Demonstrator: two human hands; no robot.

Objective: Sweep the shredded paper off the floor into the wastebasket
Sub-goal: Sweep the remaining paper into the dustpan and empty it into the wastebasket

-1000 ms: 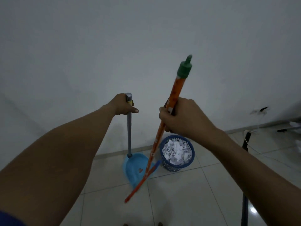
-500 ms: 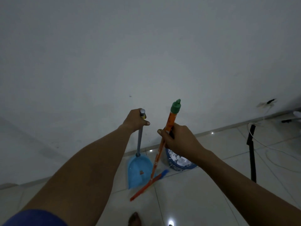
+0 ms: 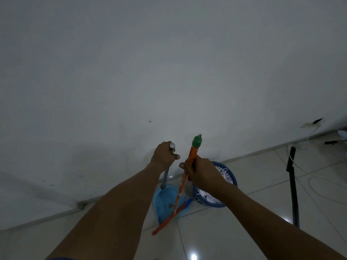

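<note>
The left hand (image 3: 165, 153) has its fingers wrapped round the grey handle of the blue dustpan (image 3: 165, 201), which stands on the floor against the wall. The right hand (image 3: 201, 173) grips the orange broom (image 3: 185, 177). The shredded paper (image 3: 223, 172) already fills the blue wastebasket (image 3: 231, 177), so the sweeping looks finished; next, set both tools down. Since a second ago the view has tilted up and both hands sit lower.
</note>
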